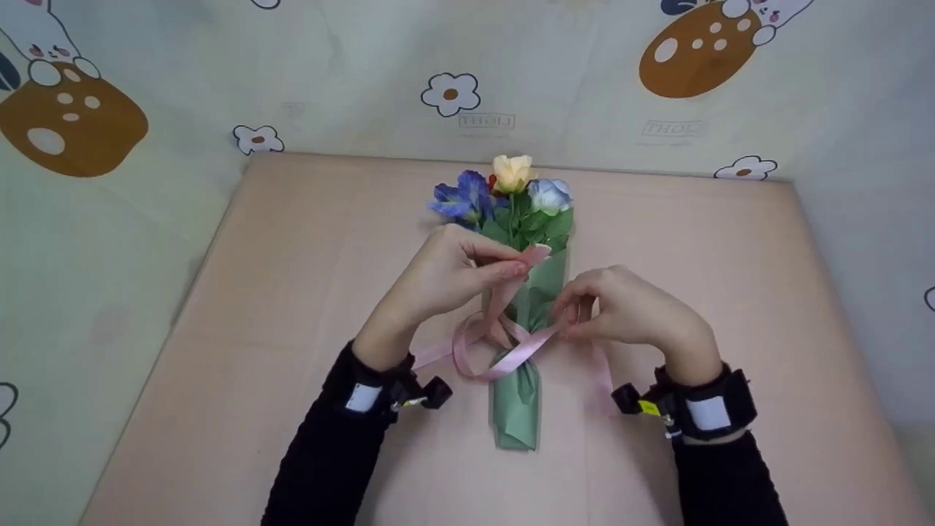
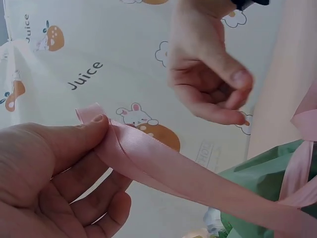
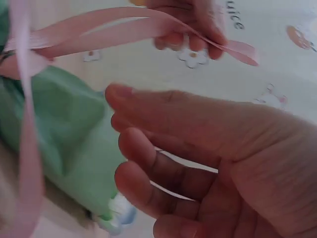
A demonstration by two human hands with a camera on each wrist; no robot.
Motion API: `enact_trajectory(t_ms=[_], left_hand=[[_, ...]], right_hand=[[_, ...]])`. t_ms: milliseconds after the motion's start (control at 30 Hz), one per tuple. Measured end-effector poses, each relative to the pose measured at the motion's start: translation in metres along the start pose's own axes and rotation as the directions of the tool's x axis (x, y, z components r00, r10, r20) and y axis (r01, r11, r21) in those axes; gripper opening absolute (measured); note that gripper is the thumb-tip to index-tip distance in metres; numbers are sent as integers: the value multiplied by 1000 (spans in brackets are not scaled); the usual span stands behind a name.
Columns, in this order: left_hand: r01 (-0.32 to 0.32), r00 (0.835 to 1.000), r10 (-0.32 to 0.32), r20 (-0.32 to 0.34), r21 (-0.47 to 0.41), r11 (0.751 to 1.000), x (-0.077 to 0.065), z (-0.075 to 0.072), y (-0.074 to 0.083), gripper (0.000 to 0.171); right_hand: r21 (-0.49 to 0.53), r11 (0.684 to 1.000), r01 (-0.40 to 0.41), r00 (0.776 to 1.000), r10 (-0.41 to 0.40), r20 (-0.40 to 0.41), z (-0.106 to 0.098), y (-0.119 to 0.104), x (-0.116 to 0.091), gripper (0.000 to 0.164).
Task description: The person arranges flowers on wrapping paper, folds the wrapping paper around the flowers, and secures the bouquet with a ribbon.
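A bouquet wrapped in green paper (image 1: 516,416) lies on the table, its flowers at the far end. Pink ribbon (image 1: 517,358) goes around the narrow, gathered part, with a loose curl in front. My left hand (image 1: 456,274) pinches a doubled length of this ribbon (image 2: 148,153) between thumb and index finger, holding it above the wrapping. My right hand (image 1: 632,307) is just right of the bouquet, fingers loosely bent. In the right wrist view, no ribbon shows between the fingers of the right hand (image 3: 198,148); a ribbon strand (image 3: 28,148) hangs beside them.
The blue flower (image 1: 462,199), cream rose (image 1: 512,174) and pale blue rose (image 1: 550,196) point toward the back edge. A pinkish tabletop (image 1: 307,241) lies beneath. Behind it stands a printed backdrop (image 1: 350,88) with flowers and rabbits. Black camera straps circle both wrists.
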State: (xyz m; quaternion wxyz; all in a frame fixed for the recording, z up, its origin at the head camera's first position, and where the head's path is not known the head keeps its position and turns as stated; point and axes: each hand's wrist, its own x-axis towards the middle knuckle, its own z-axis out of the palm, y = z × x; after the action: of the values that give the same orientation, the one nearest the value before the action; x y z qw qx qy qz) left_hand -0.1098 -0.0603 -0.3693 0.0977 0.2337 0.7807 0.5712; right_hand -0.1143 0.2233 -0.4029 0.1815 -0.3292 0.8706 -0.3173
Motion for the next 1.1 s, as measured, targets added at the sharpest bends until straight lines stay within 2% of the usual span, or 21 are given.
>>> enact_trajectory(t_ms=[100, 200, 267, 400, 567, 767, 900, 1100], left_hand=[[26, 1000, -26, -14, 0, 1000, 0, -2, 0, 13], [23, 1000, -23, 0, 7, 1000, 0, -3, 0, 13], [26, 1000, -26, 12, 12, 1000, 0, -3, 0, 14], [17, 1000, -17, 17, 20, 1000, 0, -4, 0, 14], [2, 1000, -2, 16, 15, 1000, 0, -6, -1, 13], [9, 1000, -9, 30, 12, 1000, 0, -5, 0, 13], [6, 1000, -6, 29, 2, 1000, -2, -5, 2, 13], [2, 998, 0, 64, -18, 1000, -3, 0, 5, 14]], right_hand=[[-69, 997, 46, 998, -43, 36, 22, 3, 7, 18], [-185, 978, 94, 995, -95, 2, 36, 6, 10, 16], [-231, 966, 119, 991, -128, -26, 39, 10, 8, 15], [-215, 968, 129, 988, -144, -57, 27, 22, -6, 15], [-220, 975, 30, 987, -63, -145, -8, 43, -40, 16], [-221, 967, -127, 962, 67, -264, -37, 74, -71, 16], [-182, 962, -205, 944, 145, -298, -43, 93, -72, 11], [-136, 931, -338, 896, 274, -349, -45, 104, -58, 13]])
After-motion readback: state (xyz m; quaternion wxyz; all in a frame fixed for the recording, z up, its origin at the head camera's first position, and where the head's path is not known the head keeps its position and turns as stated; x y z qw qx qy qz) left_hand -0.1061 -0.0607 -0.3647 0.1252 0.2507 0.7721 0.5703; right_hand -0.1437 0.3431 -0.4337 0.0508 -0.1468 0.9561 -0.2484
